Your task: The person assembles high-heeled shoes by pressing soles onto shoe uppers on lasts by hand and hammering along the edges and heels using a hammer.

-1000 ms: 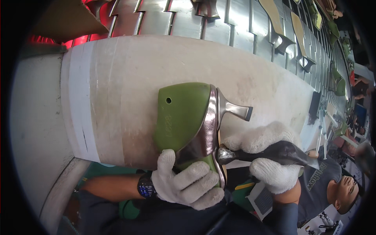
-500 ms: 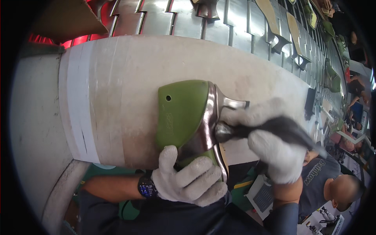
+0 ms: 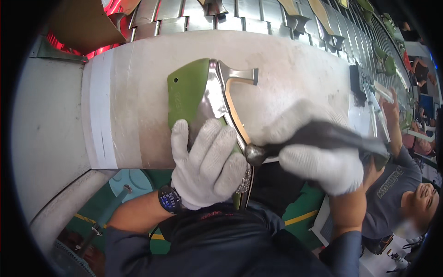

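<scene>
Pale bench (image 3: 286, 83): shoe (image 3: 214, 90) held by left hand (image 3: 203, 166), fingers spread, seemingly for steadiness; dark tool (image 3: 318, 135) clasped in right hand (image 3: 325, 168), fingers curled.

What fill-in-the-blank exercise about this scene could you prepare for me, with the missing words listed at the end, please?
1. The left hand and the right hand both wear pale ____.
2. The dark tool is held by the ____ hand.
3. The block inside the metallic shoe is coloured ____.
4. Strapped on the person's left wrist is a dark ____.

Missing words: gloves; right; green; watch.
</scene>
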A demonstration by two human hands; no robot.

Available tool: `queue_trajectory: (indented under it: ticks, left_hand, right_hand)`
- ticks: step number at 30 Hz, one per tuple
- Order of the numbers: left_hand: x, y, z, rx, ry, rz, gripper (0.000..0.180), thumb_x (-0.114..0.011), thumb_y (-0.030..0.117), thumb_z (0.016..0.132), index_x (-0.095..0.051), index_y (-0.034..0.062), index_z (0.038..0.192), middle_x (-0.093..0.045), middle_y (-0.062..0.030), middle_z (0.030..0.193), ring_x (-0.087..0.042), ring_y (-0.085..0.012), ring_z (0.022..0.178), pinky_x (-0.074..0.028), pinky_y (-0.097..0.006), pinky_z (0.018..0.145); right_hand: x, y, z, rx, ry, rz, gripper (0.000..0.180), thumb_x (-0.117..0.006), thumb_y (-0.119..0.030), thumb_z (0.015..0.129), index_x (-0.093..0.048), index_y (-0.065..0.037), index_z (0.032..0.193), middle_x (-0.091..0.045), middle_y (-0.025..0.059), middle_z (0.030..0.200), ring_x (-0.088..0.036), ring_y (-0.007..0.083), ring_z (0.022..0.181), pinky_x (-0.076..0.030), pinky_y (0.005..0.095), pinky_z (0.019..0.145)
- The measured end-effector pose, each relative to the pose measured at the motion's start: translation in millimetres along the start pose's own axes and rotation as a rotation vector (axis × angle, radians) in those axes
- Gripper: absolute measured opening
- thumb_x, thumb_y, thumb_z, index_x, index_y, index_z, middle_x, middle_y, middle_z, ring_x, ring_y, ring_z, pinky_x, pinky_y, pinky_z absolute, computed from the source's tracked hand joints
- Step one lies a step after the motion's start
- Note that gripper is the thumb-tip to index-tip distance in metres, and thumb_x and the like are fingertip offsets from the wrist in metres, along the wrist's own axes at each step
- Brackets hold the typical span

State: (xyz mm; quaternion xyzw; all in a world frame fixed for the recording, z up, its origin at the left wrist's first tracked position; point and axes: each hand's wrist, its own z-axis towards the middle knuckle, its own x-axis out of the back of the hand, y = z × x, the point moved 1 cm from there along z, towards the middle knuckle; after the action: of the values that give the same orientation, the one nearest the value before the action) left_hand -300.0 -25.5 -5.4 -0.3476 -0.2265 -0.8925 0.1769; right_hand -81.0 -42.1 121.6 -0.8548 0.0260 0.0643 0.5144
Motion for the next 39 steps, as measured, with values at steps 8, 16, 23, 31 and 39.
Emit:
queue_trajectory:
  ticks: [8, 16, 23, 31, 39]
  left_hand:
    - [-3, 2, -4, -0.042, 0.052, -0.072, 0.045, -0.074, 0.011, 0.091, -0.053, 0.0072, 0.13, -0.061, -0.0247, 0.14, -0.066, -0.0467, 0.127, -0.027, -0.077, 0.124]
    - [-1, -3, -4, -0.085, 0.094, -0.056, 0.05, -0.074, 0.014, 0.092, -0.053, 0.0052, 0.137, -0.061, -0.0252, 0.141, -0.065, -0.0487, 0.129, -0.025, -0.077, 0.125]
    - [16, -2, 12, -0.104, -0.039, -0.001, 0.097, -0.083, 0.053, 0.096, -0.035, -0.0048, 0.159, -0.05, -0.0338, 0.156, -0.051, -0.055, 0.146, -0.023, -0.071, 0.131]
    - [66, -56, 18, 0.772, 0.586, -1.065, 0.078, -0.06, 0.061, 0.111, -0.047, -0.0002, 0.156, -0.054, -0.0206, 0.158, -0.053, -0.036, 0.147, -0.044, -0.057, 0.124]
    - [36, -59, 84, 0.678, -0.03, -2.108, 0.102, -0.038, 0.089, 0.103, -0.042, 0.0066, 0.163, -0.049, -0.0295, 0.164, -0.048, -0.0484, 0.152, -0.04, -0.066, 0.126]
  right_hand:
    - [-34, 68, -71, 0.583, 0.037, -0.317, 0.03, -0.085, 0.007, 0.08, -0.075, 0.005, 0.109, -0.081, 0.0257, 0.11, -0.083, 0.0337, 0.1, -0.066, 0.04, 0.09]
    - [-38, 51, -72, 0.669, 0.319, 0.388, 0.032, -0.075, 0.003, 0.094, -0.07, 0.007, 0.126, -0.077, 0.0312, 0.119, -0.078, 0.0381, 0.114, -0.061, 0.0478, 0.103]
    - [12, 56, 10, 0.675, 0.273, -0.39, 0.02, -0.075, -0.002, 0.1, -0.073, 0.0, 0.12, -0.079, 0.0157, 0.115, -0.079, 0.0212, 0.105, -0.062, 0.0363, 0.091]
    - [10, 53, -32, 0.612, 0.34, -0.686, 0.055, -0.076, -0.007, 0.096, -0.062, 0.001, 0.148, -0.07, 0.0238, 0.143, -0.071, 0.038, 0.133, -0.058, 0.0447, 0.11]
    - [-32, 63, -14, 0.217, 0.115, 0.835, 0.08, -0.048, -0.061, 0.109, -0.044, -0.004, 0.165, -0.063, 0.0219, 0.151, -0.071, 0.0394, 0.123, -0.061, 0.0554, 0.1]
